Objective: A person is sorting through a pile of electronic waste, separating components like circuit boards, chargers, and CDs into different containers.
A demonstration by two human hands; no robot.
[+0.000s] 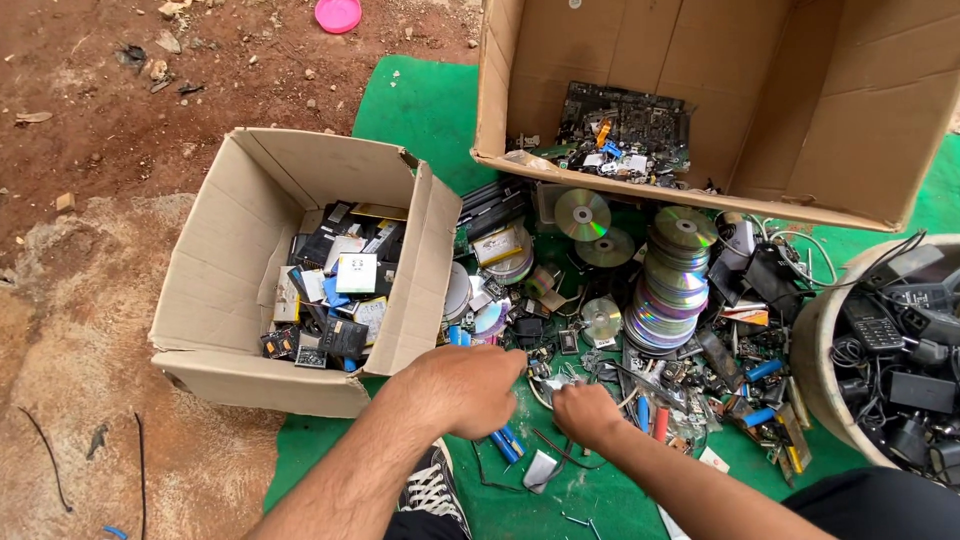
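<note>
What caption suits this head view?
Two hands sort small electronic scrap on a green mat between cardboard boxes.

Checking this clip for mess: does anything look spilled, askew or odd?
Yes. Small electronic scrap lies strewn loose over the green mat, not boxed. The stack of discs leans, with single discs scattered beside it. The large cardboard box lies tipped on its side.

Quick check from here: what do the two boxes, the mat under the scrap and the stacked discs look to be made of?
Left box and right box: brown corrugated cardboard, matte, with creased flaps. Mat: green fabric or felt by its look, dull and unreflective; I cannot tell which. Disc stack: shiny plastic with a mirror-like coating, judging by the rainbow sheen. Left hand and right hand are in the small scrap.
</note>
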